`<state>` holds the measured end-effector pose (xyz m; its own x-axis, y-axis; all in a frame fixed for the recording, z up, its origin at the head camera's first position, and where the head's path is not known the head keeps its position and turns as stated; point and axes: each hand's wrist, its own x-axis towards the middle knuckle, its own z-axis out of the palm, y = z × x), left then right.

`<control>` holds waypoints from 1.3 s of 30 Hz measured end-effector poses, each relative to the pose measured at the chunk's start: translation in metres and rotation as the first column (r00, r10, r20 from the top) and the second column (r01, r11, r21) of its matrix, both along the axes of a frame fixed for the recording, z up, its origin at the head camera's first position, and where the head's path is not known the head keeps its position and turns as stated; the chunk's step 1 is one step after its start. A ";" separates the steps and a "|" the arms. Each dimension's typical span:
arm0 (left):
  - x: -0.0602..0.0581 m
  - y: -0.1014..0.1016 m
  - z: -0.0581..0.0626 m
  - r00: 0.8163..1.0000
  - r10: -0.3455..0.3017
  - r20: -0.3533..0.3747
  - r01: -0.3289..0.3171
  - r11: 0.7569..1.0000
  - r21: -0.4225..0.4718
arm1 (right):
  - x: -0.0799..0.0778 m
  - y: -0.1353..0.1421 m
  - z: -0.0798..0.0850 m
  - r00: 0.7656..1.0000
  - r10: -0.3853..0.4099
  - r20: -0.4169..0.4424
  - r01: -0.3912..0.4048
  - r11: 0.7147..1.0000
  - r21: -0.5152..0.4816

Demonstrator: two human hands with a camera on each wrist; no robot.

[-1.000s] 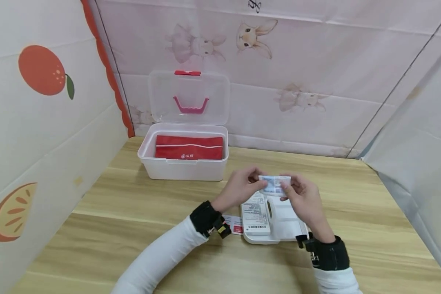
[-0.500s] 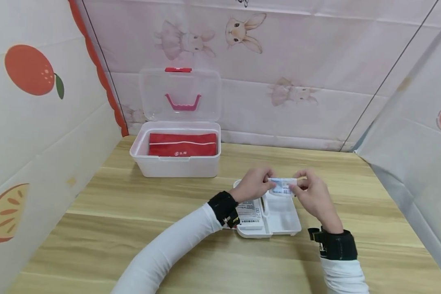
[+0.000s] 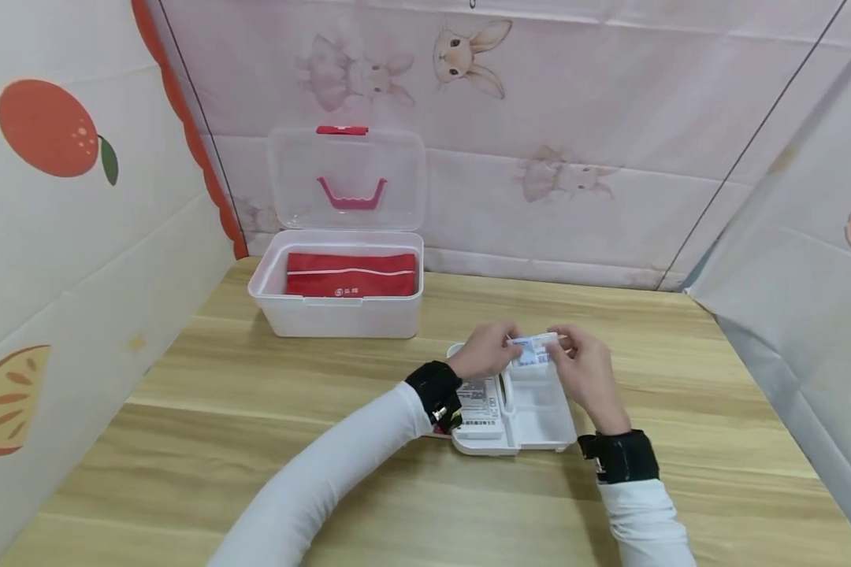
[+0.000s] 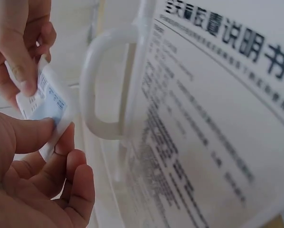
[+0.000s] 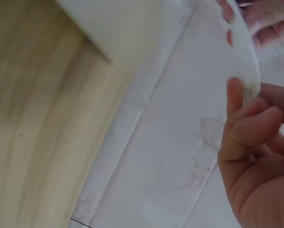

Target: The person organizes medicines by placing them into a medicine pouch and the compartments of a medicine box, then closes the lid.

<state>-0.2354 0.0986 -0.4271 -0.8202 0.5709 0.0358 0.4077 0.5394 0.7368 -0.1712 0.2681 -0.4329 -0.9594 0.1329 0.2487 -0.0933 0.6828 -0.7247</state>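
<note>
Both hands hold a small flat white-and-blue packet (image 3: 534,351) above the far part of an open white plastic case (image 3: 544,413). My left hand (image 3: 484,352) pinches its left end, thumb on the printed face, as the left wrist view also shows. The right hand (image 3: 590,378) pinches the other end between thumb and fingers; in the right wrist view the packet (image 5: 246,57) appears edge-on. Inside the case's left half sits a white piece printed with dense black text (image 4: 203,109), partly hidden by my left hand and wrist. Compartments fill the right half.
A clear storage box (image 3: 333,319) with its lid (image 3: 347,177) raised stands at the back left, holding a red pouch (image 3: 351,282). A bit of a red-and-white card (image 3: 440,433) shows beside the case. Printed cloth walls (image 3: 610,236) border the wooden table (image 3: 255,417).
The head view has shifted. Both hands keep hold of the packet, which has moved slightly right relative to the case and is now tilted, its right end higher.
</note>
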 end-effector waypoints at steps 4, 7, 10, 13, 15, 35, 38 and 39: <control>-0.006 0.004 -0.006 1.000 0.004 -0.002 -0.004 0.998 -0.060 | -0.010 0.000 -0.013 0.999 -0.017 0.050 0.018 0.999 -0.029; -0.009 0.005 -0.009 1.000 0.008 -0.020 -0.010 0.993 -0.117 | -0.014 0.001 -0.020 0.998 0.006 0.067 -0.006 1.000 0.000; -0.010 0.004 -0.009 0.999 0.010 -0.045 -0.019 0.982 -0.190 | -0.016 0.002 -0.023 0.997 0.050 0.065 -0.053 0.998 0.045; -0.008 0.005 -0.008 0.997 -0.006 -0.074 -0.014 0.965 -0.263 | -0.017 0.001 -0.023 0.994 0.081 0.076 -0.087 0.993 0.077; -0.006 0.007 -0.008 0.995 -0.015 -0.099 -0.016 0.951 -0.308 | -0.016 0.000 -0.023 0.992 0.096 0.079 -0.103 0.990 0.098; 0.012 0.012 -0.018 0.903 -0.172 -0.393 -0.092 0.817 -0.569 | -0.012 -0.007 -0.025 0.979 0.109 0.173 -0.156 0.945 0.288; 0.021 0.011 -0.012 0.907 -0.209 -0.365 -0.081 0.765 -0.639 | -0.012 -0.008 -0.025 0.983 0.115 0.146 -0.158 0.930 0.333; 0.023 0.011 -0.013 0.904 -0.223 -0.365 -0.081 0.749 -0.658 | -0.012 -0.008 -0.025 0.984 0.117 0.134 -0.157 0.923 0.350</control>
